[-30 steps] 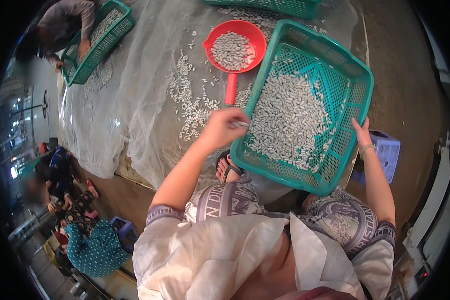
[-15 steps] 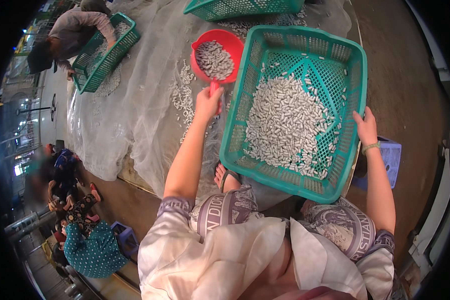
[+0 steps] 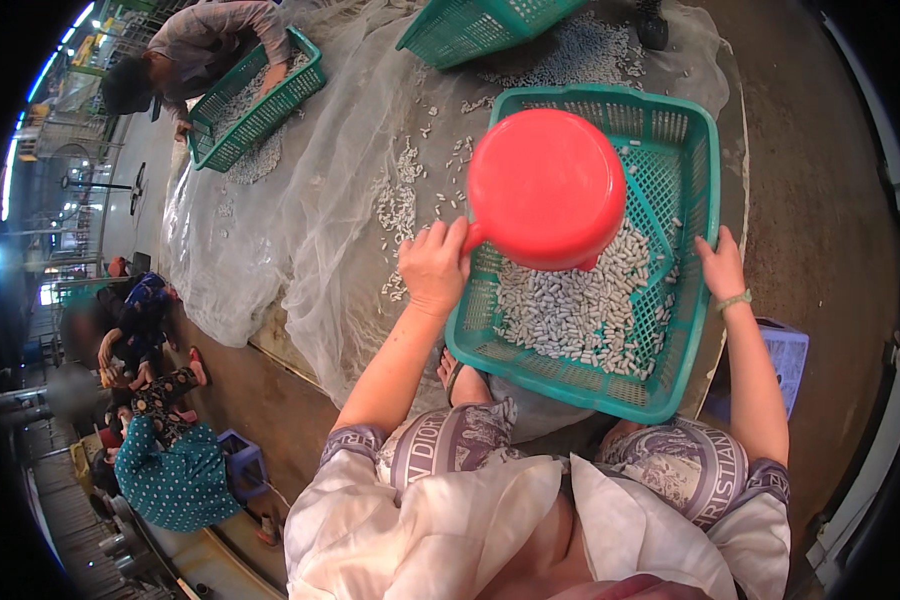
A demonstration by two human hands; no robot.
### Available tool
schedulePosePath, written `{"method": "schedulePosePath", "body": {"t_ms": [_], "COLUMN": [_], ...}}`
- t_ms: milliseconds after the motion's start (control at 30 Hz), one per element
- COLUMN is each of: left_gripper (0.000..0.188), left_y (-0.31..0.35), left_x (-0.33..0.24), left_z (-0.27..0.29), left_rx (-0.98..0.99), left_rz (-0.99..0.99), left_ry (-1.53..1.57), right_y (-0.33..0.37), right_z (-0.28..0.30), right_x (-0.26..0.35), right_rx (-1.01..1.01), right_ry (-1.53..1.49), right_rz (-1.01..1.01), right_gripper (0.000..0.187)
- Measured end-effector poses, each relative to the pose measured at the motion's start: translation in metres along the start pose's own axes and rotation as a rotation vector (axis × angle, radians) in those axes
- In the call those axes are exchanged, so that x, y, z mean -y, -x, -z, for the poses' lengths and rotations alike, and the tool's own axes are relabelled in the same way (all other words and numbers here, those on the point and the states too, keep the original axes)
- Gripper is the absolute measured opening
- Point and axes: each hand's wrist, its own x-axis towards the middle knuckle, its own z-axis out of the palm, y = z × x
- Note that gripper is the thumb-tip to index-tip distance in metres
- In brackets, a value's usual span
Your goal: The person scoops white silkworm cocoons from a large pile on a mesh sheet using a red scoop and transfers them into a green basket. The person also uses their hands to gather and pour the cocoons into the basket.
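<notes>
My left hand (image 3: 435, 265) is closed round the handle of a red plastic dipper (image 3: 547, 190). The dipper is turned over above a green perforated basket (image 3: 570, 382), its round underside facing up, so its inside is hidden. Small whitish-grey cylindrical pieces (image 3: 570, 320) lie heaped on the basket's floor, partly covered by the dipper. My right hand (image 3: 720, 265) grips the basket's right rim, thumb over the edge. The basket lies tilted in front of my knees.
Loose pieces (image 3: 400, 195) are scattered on a sheet-covered surface (image 3: 340, 150) left of the basket. Another green basket (image 3: 485, 30) leans at the far edge beside more pieces. At far left a co-worker (image 3: 205, 55) reaches into a basket (image 3: 295, 105). A purple stool (image 3: 782, 360) stands at right.
My left hand has swung the dipper, which held a load of pieces, rightward and overturned it above the basket. My right hand stays on the rim.
</notes>
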Motion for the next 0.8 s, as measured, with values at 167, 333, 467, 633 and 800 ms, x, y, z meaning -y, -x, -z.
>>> {"method": "schedulePosePath", "body": {"t_ms": [167,333,467,633,800], "left_gripper": [0.038,0.059,0.067,0.049,0.043], "left_y": [0.004,0.054,0.119,0.097,-0.012], "left_x": [0.049,0.113,0.013,0.044,0.174], "left_z": [-0.013,-0.030,-0.022,-0.027,-0.023], "left_rx": [0.241,0.074,0.411,0.443,0.404], "left_rz": [0.635,0.484,0.579,0.636,0.248], "left_ry": [0.099,0.098,0.567,0.415,0.172], "right_y": [0.006,0.003,-0.001,0.004,0.058], "right_z": [-0.008,-0.013,-0.019,0.002,-0.017], "right_x": [-0.029,-0.010,-0.023,0.019,0.086], "right_rx": [-0.005,0.034,-0.161,0.148,0.760], "right_ry": [-0.022,-0.088,-0.103,-0.425,-1.153], "right_rz": [-0.015,-0.107,0.001,-0.129,-0.478], "right_gripper": [0.040,0.043,0.043,0.039,0.038]}}
